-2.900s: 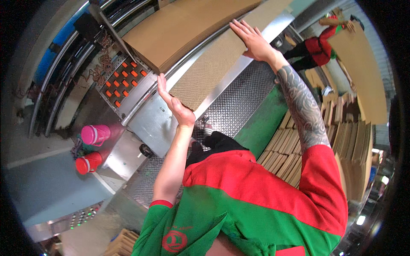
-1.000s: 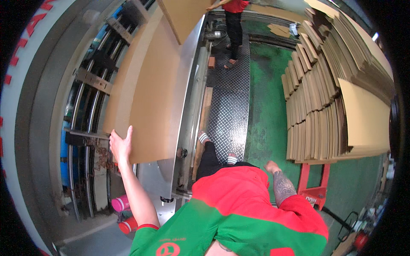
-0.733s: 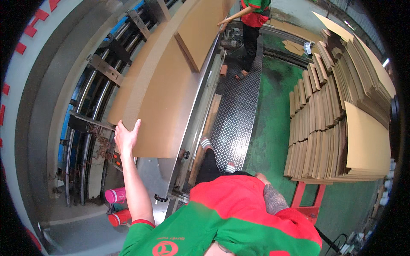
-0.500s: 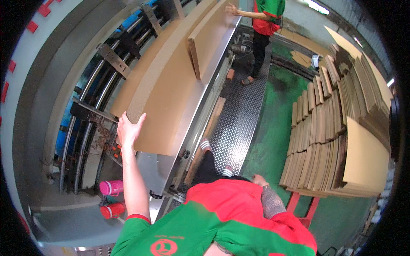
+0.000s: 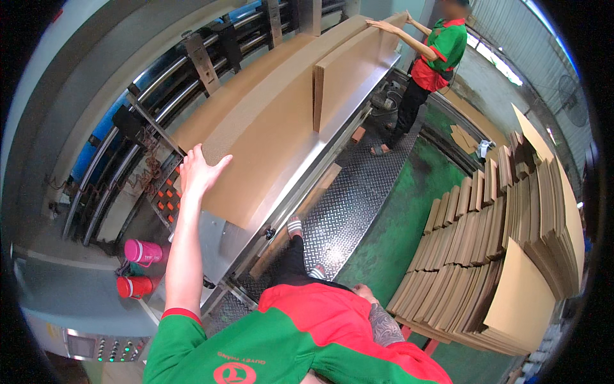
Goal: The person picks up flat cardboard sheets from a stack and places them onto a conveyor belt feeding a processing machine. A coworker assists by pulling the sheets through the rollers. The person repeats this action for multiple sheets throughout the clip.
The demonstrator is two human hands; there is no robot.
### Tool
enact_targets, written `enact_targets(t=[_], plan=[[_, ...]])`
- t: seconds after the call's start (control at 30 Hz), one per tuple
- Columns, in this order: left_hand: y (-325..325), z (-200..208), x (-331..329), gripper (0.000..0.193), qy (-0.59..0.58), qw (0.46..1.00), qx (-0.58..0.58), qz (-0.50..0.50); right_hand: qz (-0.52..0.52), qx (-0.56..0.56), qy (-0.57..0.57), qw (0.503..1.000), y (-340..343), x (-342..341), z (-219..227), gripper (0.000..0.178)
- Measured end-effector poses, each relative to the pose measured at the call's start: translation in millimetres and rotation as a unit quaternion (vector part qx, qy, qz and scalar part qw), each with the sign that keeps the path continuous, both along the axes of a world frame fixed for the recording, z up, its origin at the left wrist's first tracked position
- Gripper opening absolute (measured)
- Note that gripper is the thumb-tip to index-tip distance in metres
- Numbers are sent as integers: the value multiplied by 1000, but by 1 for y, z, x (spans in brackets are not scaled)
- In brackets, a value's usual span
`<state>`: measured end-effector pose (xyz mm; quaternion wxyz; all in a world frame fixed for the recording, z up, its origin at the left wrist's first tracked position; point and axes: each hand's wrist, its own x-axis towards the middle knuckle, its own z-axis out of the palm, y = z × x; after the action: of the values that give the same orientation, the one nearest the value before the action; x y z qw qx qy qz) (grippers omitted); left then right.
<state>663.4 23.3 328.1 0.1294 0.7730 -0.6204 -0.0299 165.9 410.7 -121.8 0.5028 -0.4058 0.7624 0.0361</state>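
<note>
My left hand rests against the near top corner of a long stack of brown cardboard sheets, its thumb and fingers spread apart. The stack stands on edge along the metal feed table of a machine. A shorter bundle of cardboard leans against the stack's front, farther along. Low beside my hip is my right hand; its fingers are too small and partly hidden to read. At the far end a co-worker in a green and red shirt has both hands on the cardboard.
Metal rollers and brackets run behind the stack. A pink jug and a red jug stand at lower left, above a control panel. Bundled cardboard is piled at right. Under my feet lies a tread-plate walkway.
My view has swung, so the scene sits differently in the picture. Both of the co-worker's hands now show on the far cardboard. My left hand stays at the stack's near end.
</note>
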Motion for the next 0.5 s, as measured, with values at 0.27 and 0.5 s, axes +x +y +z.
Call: enact_targets(t=[0.27,0.5], plan=[[2,0,-4,114,-3,1000,1,1,38,-1,42,998,-23,-7,3,56],[1,-3,-2,114,3,1000,-2,-3,23,-18,-11,1000,-33,13,9,54]])
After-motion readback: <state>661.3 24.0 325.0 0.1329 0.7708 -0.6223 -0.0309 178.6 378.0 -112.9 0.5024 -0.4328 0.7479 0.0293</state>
